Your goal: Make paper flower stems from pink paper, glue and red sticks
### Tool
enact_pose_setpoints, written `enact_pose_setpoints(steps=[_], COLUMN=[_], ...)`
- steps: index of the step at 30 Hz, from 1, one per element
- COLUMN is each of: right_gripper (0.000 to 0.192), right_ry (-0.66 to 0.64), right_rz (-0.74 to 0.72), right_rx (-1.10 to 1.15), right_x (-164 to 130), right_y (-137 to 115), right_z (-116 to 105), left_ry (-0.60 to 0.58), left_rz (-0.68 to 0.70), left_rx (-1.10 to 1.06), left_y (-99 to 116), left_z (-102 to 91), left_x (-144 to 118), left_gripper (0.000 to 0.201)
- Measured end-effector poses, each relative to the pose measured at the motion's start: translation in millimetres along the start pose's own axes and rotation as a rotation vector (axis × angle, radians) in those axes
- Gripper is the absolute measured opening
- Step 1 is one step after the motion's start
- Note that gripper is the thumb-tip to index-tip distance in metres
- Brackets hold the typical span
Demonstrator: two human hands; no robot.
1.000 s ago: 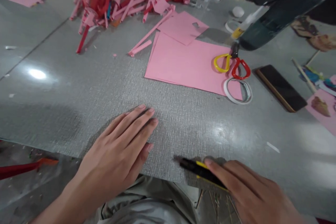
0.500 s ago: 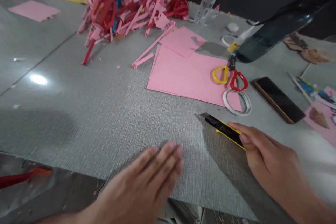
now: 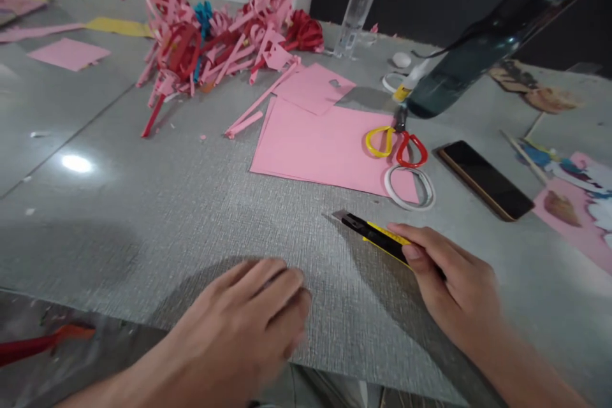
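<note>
My right hand (image 3: 452, 287) is closed round a utility knife (image 3: 377, 237) with a black and yellow body. Its short blade is out and points left over the grey table. My left hand (image 3: 258, 312) hovers just above or rests on the table near its front edge; which of the two I cannot tell. The fingers are loosely bent, slightly apart, with nothing visible in them, and the fingertips are partly hidden. Beyond the knife lie pink paper sheets (image 3: 315, 146), with a roll of white tape (image 3: 426, 194) and scissors (image 3: 410, 150) with yellow and red handles at their right end.
A dark phone (image 3: 485, 178) lies right of the tape. Behind the scissors a dark bottle (image 3: 449, 83) leans into view, beside a clear tube (image 3: 361, 6). Curled pink and red paper strips (image 3: 224, 44) are heaped at the back. Pink paper with cut-outs (image 3: 568, 217) lies far right.
My left hand has gone from flat, stretched fingers to loosely bent ones. The knife stays in my right hand. The view has shifted, so the table things appear farther left.
</note>
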State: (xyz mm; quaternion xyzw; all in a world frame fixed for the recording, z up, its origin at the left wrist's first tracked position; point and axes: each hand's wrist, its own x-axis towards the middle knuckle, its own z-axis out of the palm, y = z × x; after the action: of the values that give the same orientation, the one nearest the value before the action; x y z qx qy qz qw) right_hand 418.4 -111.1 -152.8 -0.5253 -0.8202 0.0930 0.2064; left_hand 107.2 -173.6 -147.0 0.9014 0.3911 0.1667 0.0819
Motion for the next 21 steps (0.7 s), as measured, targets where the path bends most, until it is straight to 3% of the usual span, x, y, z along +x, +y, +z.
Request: enact_pose_setpoints(steps=[5, 8, 11, 13, 16, 21], right_gripper=[0.027, 0.028, 0.030, 0.030, 0.029, 0.022], right_ry=[-0.001, 0.006, -0.027, -0.061, -0.098, -0.154], right_rz=[0.008, 0.011, 0.055, 0.080, 0.092, 0.091], right_rx=[0.084, 0.149, 0.237, 0.289, 0.337, 0.350], right_x=[1.0, 0.8, 0.8, 1.3, 2.6, 3.5], right_y=[-0.8, -1.5, -4.4, -7.2, -11.5, -16.0], right_z=[-1.0, -2.0, -4.0, -5.6, -7.2, -5.7], left_ry=[-0.075, -0.043, -0.038, -0.028, -0.004, 0.006], left_rz=[-0.067, -0.118, -0.253, -0.317, -0.287, -0.275], left_rx=[0.008, -0.085, -0.266, -0.470, -0.754, -0.793], left_y=[-24.8, -42.9, -53.3, -54.8, -52.0, -45.5], left_z=[-17.5, -24.2, -22.5, -17.4, -10.4, -9.8], left_x=[27.4, 51.2, 75.4, 86.0, 89.5, 83.7], left_gripper=[0.017, 0.022, 0.026, 0.030, 0.039, 0.022])
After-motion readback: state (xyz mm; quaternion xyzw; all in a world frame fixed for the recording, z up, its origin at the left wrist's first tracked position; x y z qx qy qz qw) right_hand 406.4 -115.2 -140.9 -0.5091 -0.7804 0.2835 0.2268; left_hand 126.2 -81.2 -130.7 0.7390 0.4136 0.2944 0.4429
